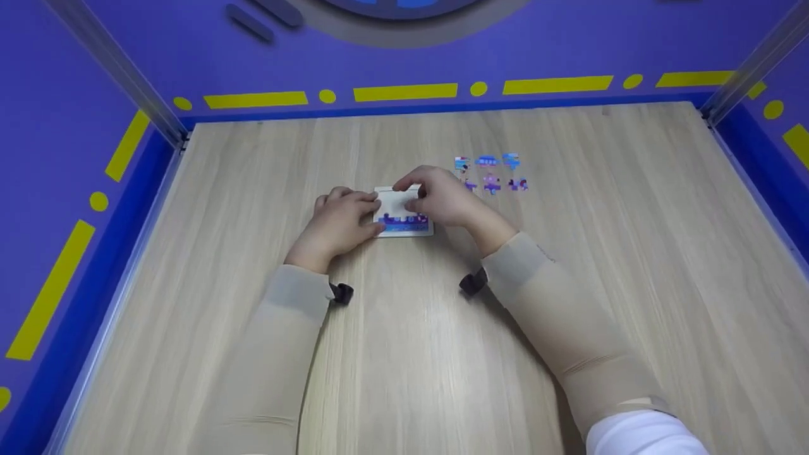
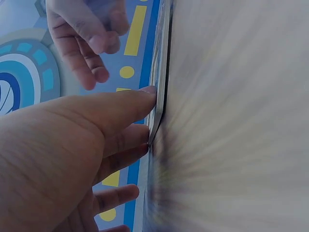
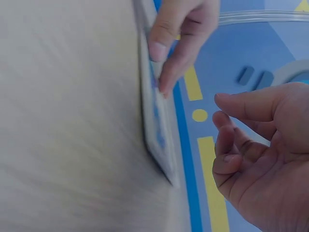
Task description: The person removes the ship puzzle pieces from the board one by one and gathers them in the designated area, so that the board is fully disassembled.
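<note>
A small white puzzle tray (image 1: 393,201) lies flat on the table, with joined purple-blue puzzle pieces (image 1: 402,225) along its near side. My left hand (image 1: 341,221) rests at the tray's left edge, thumb and fingertips touching the rim; in the right wrist view its thumb and a finger lie nearly straight on the tray. Above the tray's right side hovers my right hand (image 1: 445,197). Both wrist views show the right hand (image 3: 263,154) raised off the tray, fingers loosely bent, with no piece visible between thumb and fingertips. It hides part of the tray.
Several loose puzzle pieces (image 1: 487,161) lie in two short rows on the table, right of and beyond the tray; the right hand partly covers one. The wooden table (image 1: 404,354) is bounded by a purple back panel (image 1: 404,66) and side panels with yellow marks.
</note>
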Tool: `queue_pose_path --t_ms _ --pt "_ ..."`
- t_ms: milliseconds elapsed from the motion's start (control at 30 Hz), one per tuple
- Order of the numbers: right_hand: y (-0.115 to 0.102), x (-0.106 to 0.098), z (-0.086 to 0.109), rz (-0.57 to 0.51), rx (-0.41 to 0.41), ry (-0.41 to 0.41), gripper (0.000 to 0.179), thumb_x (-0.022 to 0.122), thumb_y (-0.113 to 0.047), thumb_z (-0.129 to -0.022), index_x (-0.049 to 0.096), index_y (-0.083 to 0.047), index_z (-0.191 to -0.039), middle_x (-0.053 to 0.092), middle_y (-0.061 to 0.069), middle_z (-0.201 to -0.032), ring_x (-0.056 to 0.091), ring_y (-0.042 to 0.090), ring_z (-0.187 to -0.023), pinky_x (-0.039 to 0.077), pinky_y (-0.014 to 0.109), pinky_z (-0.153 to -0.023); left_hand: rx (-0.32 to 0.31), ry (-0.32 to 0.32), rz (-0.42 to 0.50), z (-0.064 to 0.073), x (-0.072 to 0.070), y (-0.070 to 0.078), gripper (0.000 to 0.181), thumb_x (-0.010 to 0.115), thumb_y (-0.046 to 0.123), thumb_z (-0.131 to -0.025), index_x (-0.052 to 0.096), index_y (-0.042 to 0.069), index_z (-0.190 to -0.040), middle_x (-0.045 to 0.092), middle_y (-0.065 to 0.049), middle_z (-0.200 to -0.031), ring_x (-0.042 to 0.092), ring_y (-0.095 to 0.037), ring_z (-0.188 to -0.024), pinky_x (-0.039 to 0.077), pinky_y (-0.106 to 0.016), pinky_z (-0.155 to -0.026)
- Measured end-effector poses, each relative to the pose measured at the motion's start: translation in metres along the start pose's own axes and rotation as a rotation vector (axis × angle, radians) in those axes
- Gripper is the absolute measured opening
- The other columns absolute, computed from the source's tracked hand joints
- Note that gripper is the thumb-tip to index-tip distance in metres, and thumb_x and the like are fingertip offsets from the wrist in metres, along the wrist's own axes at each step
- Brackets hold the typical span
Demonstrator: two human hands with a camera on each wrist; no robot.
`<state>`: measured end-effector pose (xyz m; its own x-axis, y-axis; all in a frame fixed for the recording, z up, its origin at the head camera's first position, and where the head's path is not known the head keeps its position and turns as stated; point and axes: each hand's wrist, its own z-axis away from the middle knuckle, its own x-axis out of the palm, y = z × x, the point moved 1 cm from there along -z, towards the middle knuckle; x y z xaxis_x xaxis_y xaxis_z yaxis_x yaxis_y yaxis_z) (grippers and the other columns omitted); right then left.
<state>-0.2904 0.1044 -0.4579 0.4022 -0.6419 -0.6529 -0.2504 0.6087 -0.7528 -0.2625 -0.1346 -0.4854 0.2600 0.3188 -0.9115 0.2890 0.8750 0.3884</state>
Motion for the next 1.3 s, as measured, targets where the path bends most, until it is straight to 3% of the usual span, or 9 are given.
queue_pose_path --t_ms 167,367,600,967,1300 --pt "0.005 0.009 -0.002 0.015 0.021 -0.025 0.037 0.071 -0.002 -0.106 0.079 -0.009 -0.141 0.071 0.012 -0.149 0.064 0.031 -0.118 0.057 0.051 -0.109 0.004 0.005 0.004 -0.001 0.001 0.001 0.059 0.069 0.047 -0.112 0.063 0.017 -0.163 0.053 0.0 -0.177 0.038 -0.038 -0.166 0.023 -0.064 -0.136" --pt "0.007 0.018 -0.005 0.014 0.056 -0.053 0.037 0.071 0.0 -0.105 0.079 -0.009 -0.14 0.07 0.011 -0.15 0.065 0.029 -0.12 0.056 0.049 -0.11 0.001 0.003 0.003 0.0 0.0 0.002 0.06 0.07 0.047 -0.112 0.063 0.017 -0.163 0.054 -0.001 -0.177 0.037 -0.038 -0.167 0.023 -0.064 -0.136" --pt "0.008 0.026 -0.007 0.037 0.032 -0.059 0.034 0.072 -0.001 -0.105 0.079 -0.005 -0.139 0.072 0.014 -0.147 0.066 0.026 -0.113 0.057 0.047 -0.109 0.025 0.011 -0.01 0.0 -0.003 0.0 0.071 0.077 0.056 -0.105 0.064 0.016 -0.162 0.056 -0.003 -0.175 0.04 -0.04 -0.164 0.026 -0.065 -0.134" --pt "0.005 0.032 -0.007 0.105 -0.001 -0.067 0.036 0.075 0.0 -0.101 0.08 -0.004 -0.137 0.073 0.018 -0.145 0.068 0.033 -0.127 0.056 0.052 -0.116 0.03 0.014 0.003 0.001 -0.002 0.0 0.078 0.084 0.057 -0.099 0.065 0.014 -0.161 0.057 -0.004 -0.174 0.042 -0.04 -0.163 0.027 -0.066 -0.132" --pt "0.008 0.034 -0.004 0.124 -0.029 -0.126 0.045 0.068 0.001 -0.102 0.076 -0.006 -0.146 0.06 0.023 -0.15 0.061 0.029 -0.113 0.055 0.048 -0.106 0.024 0.007 0.004 0.002 -0.002 0.001 0.078 0.084 0.057 -0.098 0.065 0.015 -0.161 0.057 -0.004 -0.174 0.042 -0.04 -0.163 0.027 -0.065 -0.133"
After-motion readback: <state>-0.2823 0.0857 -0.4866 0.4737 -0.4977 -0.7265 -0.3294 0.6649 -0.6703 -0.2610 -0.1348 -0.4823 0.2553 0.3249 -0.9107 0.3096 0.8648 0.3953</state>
